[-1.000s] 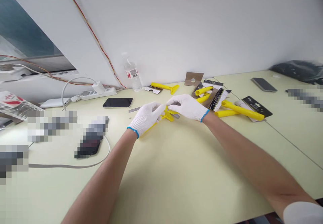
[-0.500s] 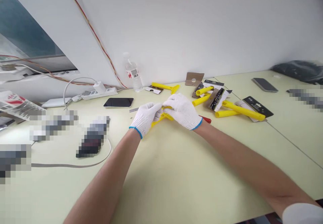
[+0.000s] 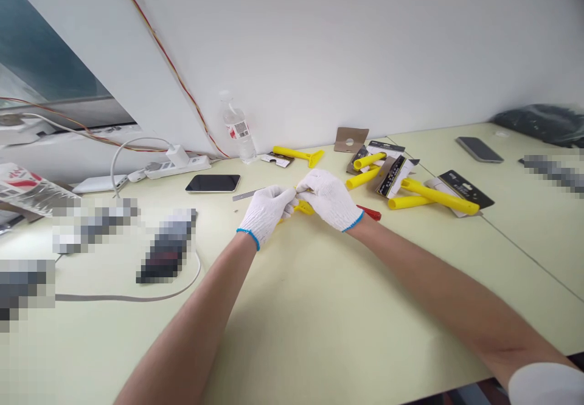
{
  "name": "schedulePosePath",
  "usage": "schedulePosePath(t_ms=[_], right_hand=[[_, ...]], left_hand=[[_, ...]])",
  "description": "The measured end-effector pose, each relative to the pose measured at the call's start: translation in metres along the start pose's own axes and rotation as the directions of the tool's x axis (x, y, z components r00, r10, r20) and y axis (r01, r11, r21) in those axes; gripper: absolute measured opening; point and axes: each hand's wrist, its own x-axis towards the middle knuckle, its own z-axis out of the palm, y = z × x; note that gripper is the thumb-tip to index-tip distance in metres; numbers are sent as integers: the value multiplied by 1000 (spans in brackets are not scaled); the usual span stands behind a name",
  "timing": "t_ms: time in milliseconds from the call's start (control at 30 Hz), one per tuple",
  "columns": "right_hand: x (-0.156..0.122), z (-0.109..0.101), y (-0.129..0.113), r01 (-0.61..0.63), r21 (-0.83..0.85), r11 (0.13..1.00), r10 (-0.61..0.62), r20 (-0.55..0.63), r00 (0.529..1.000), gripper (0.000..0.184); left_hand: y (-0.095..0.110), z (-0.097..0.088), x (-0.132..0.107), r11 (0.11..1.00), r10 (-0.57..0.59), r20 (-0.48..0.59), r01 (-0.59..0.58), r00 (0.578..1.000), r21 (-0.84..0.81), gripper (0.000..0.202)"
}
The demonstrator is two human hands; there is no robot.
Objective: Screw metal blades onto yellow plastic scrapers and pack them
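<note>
My left hand (image 3: 266,213) and my right hand (image 3: 329,199) wear white knit gloves with blue cuffs. They meet over the table and both grip a small yellow plastic scraper (image 3: 304,208), which their fingers mostly hide. A thin steel strip (image 3: 248,195) lies just beyond my left hand. Close to my right wrist rests a red-handled tool (image 3: 370,213), its other end hidden under the glove. Several loose yellow plastic handles, such as one (image 3: 440,197), lie among printed packaging cards (image 3: 465,189) to the right.
Another yellow scraper (image 3: 296,155) and a cardboard tag (image 3: 350,140) lie by the white wall. On the pale green table (image 3: 319,332) are a smartphone (image 3: 212,183), a water bottle (image 3: 239,132) and a power strip (image 3: 177,165). Blurred patches cover several items at left.
My hands have drawn closer together around the yellow scraper, covering more of it. My right hand has moved left, and the red-handled tool now shows beside that wrist.
</note>
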Motion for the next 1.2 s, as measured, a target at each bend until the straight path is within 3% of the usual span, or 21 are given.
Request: schedulePosePath(t_ms=[133, 333, 500, 633, 800, 933, 1033, 1200], right_hand=[[-1, 1, 1, -35, 35, 999, 35, 2, 999, 17], [-3, -3, -7, -20, -63, 998, 22, 31, 999, 16], [-6, 0, -5, -75, -30, 997, 76, 26, 997, 22], [-5, 0, -4, -20, -31, 999, 19, -26, 999, 18], [-5, 0, -4, 43, -90, 995, -42, 5, 999, 23], [-4, -1, -3, 16, -22, 1000, -16, 1, 1000, 18], [-2, -3, -2, -71, 59, 996, 70, 17, 997, 10], [-1, -4, -1, -135, 115, 984, 130, 51, 990, 14]], left_hand=[[3, 1, -2, 1000, -12, -13, 12, 1000, 29, 26], [-2, 3, 2, 999, -27, -23, 26, 999, -33, 28], [-6, 1, 3, 999, 36, -25, -35, 999, 37, 28], [1, 3, -1, 998, 43, -60, -41, 997, 42, 27], [4, 5, -2, 1000, -2, -69, 2, 998, -5, 22], [1, 1, -1, 995, 48, -46, -44, 998, 91, 21], [0, -3, -2, 976, 99, -1, -97, 995, 194, 22], [4, -5, -4, 934, 130, 5, -124, 992, 336, 21]])
